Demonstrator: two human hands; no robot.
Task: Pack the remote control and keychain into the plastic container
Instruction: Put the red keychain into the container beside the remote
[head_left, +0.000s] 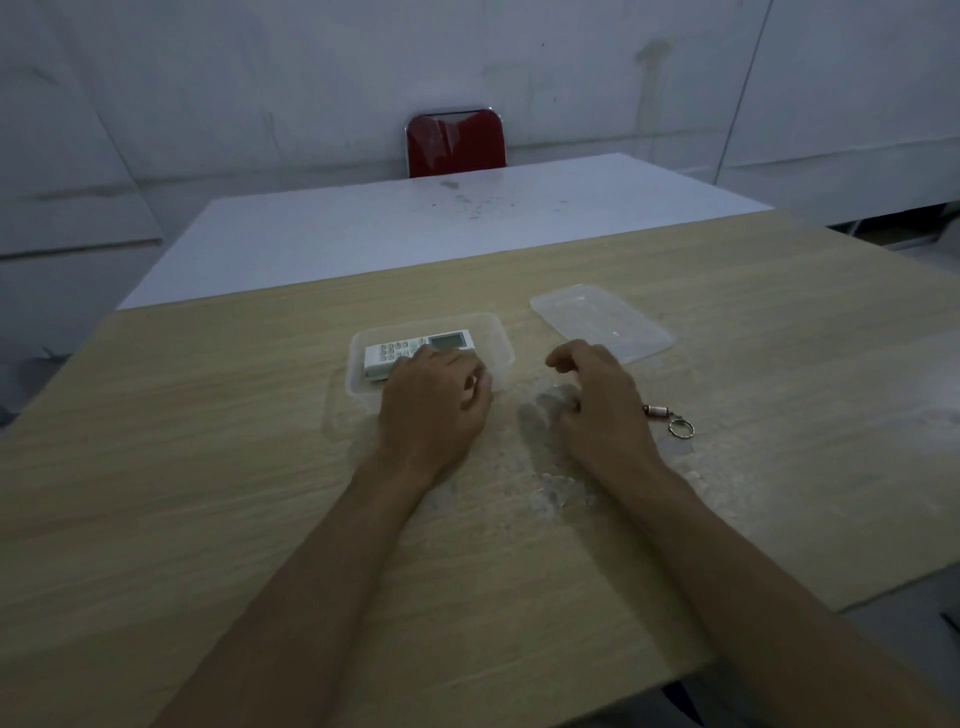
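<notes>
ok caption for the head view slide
Left hand rests on remote in container; keychain and lid lie beside right hand.

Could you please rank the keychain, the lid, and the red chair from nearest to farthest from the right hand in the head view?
1. Keychain: on the table just right of the right hand.
2. Lid: on the table beyond the hand, slightly right.
3. Red chair: behind the far white table.

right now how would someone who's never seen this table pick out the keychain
On the wooden table, look just right of the right hand, below the clear lid. The keychain is a small pale barrel with a metal ring, the only metal item there.
</notes>
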